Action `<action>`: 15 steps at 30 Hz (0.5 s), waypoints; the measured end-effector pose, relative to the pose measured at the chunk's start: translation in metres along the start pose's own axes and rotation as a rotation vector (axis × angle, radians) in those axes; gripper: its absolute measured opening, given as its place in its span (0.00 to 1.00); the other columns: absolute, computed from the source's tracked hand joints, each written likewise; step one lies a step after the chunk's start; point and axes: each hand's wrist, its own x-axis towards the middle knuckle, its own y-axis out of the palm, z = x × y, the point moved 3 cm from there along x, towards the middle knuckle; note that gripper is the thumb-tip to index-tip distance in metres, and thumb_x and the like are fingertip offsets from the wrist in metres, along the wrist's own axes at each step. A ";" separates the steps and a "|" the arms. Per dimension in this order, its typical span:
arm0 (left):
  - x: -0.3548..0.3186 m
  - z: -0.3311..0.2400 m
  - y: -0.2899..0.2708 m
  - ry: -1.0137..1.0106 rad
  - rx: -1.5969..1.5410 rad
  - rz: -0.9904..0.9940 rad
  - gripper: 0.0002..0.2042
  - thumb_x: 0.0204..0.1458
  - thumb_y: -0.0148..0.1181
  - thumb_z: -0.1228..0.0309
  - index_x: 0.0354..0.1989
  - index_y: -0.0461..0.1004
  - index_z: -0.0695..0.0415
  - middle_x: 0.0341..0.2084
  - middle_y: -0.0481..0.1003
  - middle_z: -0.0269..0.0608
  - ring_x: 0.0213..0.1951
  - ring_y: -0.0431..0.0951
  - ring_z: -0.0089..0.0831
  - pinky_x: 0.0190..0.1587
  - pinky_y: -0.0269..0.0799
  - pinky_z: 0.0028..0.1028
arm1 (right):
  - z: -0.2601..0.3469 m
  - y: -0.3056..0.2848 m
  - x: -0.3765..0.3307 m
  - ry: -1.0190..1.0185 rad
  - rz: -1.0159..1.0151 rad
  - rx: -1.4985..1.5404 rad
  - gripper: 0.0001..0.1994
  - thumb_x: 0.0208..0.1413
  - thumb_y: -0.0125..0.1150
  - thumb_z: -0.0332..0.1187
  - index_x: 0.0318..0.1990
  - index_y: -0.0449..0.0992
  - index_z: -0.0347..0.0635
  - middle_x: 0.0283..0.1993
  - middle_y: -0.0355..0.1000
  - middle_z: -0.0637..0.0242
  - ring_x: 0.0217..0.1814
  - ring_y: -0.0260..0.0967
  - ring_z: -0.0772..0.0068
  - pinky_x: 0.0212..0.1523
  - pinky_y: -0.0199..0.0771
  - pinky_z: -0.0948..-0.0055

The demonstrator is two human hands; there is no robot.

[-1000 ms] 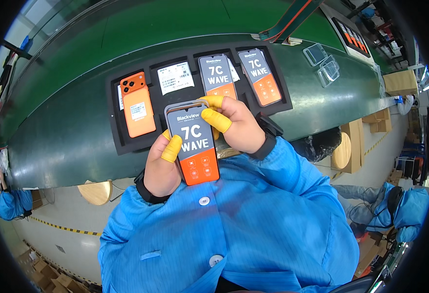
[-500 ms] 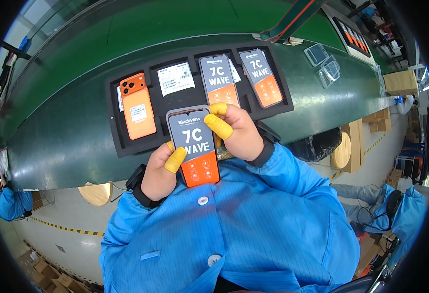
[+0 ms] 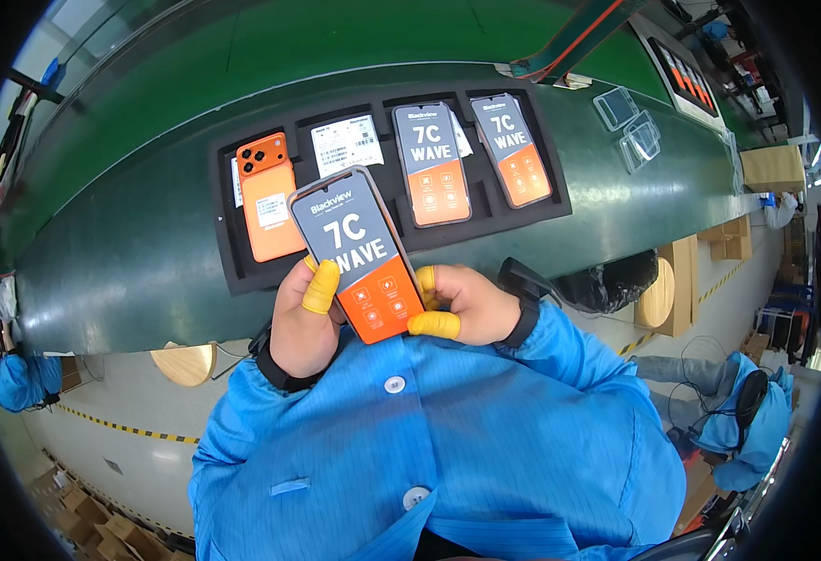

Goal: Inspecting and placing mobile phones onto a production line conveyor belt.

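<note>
Between my hands is a smartphone (image 3: pixel 359 252) with a grey-and-orange printed front film and a dark rim, tilted with its top to the left. My left hand (image 3: pixel 304 313) grips its left edge, the thumb in a yellow finger cot lying on the front. At the lower right edge, my right hand (image 3: pixel 462 304) pinches it with yellow-cotted thumb and finger. Beyond, a black foam tray (image 3: pixel 326 264) holds an orange phone (image 3: pixel 270 201) back side up with a white label, a white label sheet (image 3: pixel 347 145), and two front-up phones, one at centre (image 3: pixel 434 168) and one at right (image 3: pixel 513 150).
Clear plastic cases (image 3: pixel 636 136) lie on the green bench (image 3: pixel 121 252) to the right. A green-and-red post (image 3: pixel 578 42) rises behind the tray. Further right are a cardboard box (image 3: pixel 773 168), a black bag (image 3: pixel 606 280) and a person in blue (image 3: pixel 751 421).
The held phone has tilted, its top swinging left. My right hand has slid from its top right edge to its lower right edge. My left hand keeps hold of the left edge.
</note>
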 end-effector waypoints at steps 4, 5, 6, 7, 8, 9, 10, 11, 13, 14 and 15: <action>0.000 0.000 0.008 0.006 -0.161 0.040 0.17 0.65 0.46 0.62 0.55 0.66 0.61 0.49 0.74 0.40 0.50 0.75 0.29 0.53 0.72 0.31 | 0.025 -0.002 -0.001 -0.062 0.100 -0.084 0.13 0.53 0.69 0.35 0.39 0.72 0.39 0.27 0.69 0.73 0.27 0.64 0.82 0.29 0.67 0.77; 0.000 0.001 0.008 -0.005 -0.195 0.040 0.17 0.65 0.46 0.62 0.55 0.66 0.61 0.50 0.73 0.40 0.51 0.75 0.30 0.55 0.71 0.33 | 0.025 -0.003 -0.002 -0.082 0.105 -0.120 0.14 0.52 0.70 0.35 0.38 0.72 0.39 0.25 0.68 0.71 0.25 0.62 0.80 0.27 0.66 0.76; -0.001 0.001 0.008 -0.004 -0.195 0.040 0.17 0.65 0.46 0.62 0.55 0.66 0.61 0.50 0.73 0.40 0.51 0.75 0.30 0.55 0.71 0.33 | 0.025 -0.004 -0.003 -0.102 0.110 -0.155 0.14 0.51 0.71 0.36 0.37 0.72 0.39 0.24 0.67 0.70 0.23 0.61 0.78 0.26 0.65 0.74; 0.000 0.000 0.009 -0.011 -0.212 0.050 0.17 0.65 0.46 0.62 0.55 0.66 0.61 0.50 0.73 0.40 0.51 0.74 0.31 0.55 0.70 0.33 | 0.023 -0.004 -0.003 -0.102 0.111 -0.156 0.14 0.51 0.71 0.36 0.37 0.72 0.39 0.24 0.67 0.70 0.23 0.61 0.78 0.26 0.65 0.74; 0.000 0.000 0.009 -0.019 -0.229 0.060 0.17 0.65 0.47 0.62 0.55 0.66 0.61 0.50 0.73 0.40 0.52 0.74 0.31 0.56 0.70 0.33 | 0.022 -0.004 -0.003 -0.106 0.087 -0.213 0.14 0.51 0.70 0.36 0.36 0.71 0.39 0.23 0.66 0.69 0.23 0.61 0.76 0.25 0.64 0.73; 0.000 0.000 0.010 -0.018 -0.229 0.059 0.17 0.65 0.47 0.62 0.55 0.66 0.61 0.50 0.73 0.40 0.52 0.74 0.31 0.56 0.70 0.33 | 0.020 -0.005 -0.003 -0.110 0.063 -0.271 0.14 0.51 0.70 0.36 0.34 0.71 0.40 0.22 0.65 0.67 0.22 0.62 0.75 0.24 0.63 0.72; 0.000 -0.001 0.011 -0.021 -0.234 0.058 0.16 0.65 0.47 0.63 0.55 0.66 0.60 0.49 0.74 0.40 0.51 0.75 0.30 0.54 0.71 0.32 | 0.018 -0.004 -0.004 -0.110 0.064 -0.271 0.14 0.51 0.70 0.36 0.34 0.71 0.40 0.22 0.65 0.67 0.22 0.62 0.75 0.24 0.63 0.72; -0.001 -0.001 0.012 -0.025 -0.238 0.057 0.16 0.65 0.47 0.64 0.55 0.67 0.60 0.49 0.74 0.40 0.50 0.75 0.29 0.53 0.72 0.31 | 0.017 -0.004 -0.004 -0.141 0.032 -0.274 0.14 0.52 0.69 0.36 0.32 0.69 0.40 0.21 0.64 0.67 0.22 0.61 0.75 0.24 0.62 0.72; -0.002 -0.001 0.011 -0.017 -0.172 0.034 0.15 0.65 0.47 0.64 0.54 0.67 0.60 0.48 0.74 0.39 0.48 0.76 0.27 0.50 0.72 0.29 | 0.015 -0.003 -0.004 -0.173 0.000 -0.276 0.14 0.52 0.69 0.36 0.31 0.67 0.40 0.21 0.63 0.67 0.22 0.61 0.75 0.23 0.61 0.71; -0.003 -0.001 0.010 -0.009 -0.107 0.015 0.15 0.65 0.47 0.64 0.54 0.67 0.59 0.47 0.74 0.38 0.46 0.76 0.25 0.48 0.73 0.27 | 0.014 -0.003 -0.005 -0.194 -0.018 -0.274 0.14 0.54 0.67 0.35 0.29 0.66 0.40 0.20 0.62 0.67 0.22 0.62 0.75 0.23 0.62 0.71; -0.003 -0.001 0.010 -0.010 -0.106 0.015 0.15 0.65 0.47 0.64 0.54 0.67 0.59 0.47 0.74 0.38 0.46 0.76 0.25 0.48 0.73 0.27 | 0.014 -0.003 -0.005 -0.215 -0.036 -0.272 0.15 0.55 0.66 0.35 0.28 0.64 0.40 0.20 0.61 0.68 0.22 0.62 0.76 0.23 0.62 0.72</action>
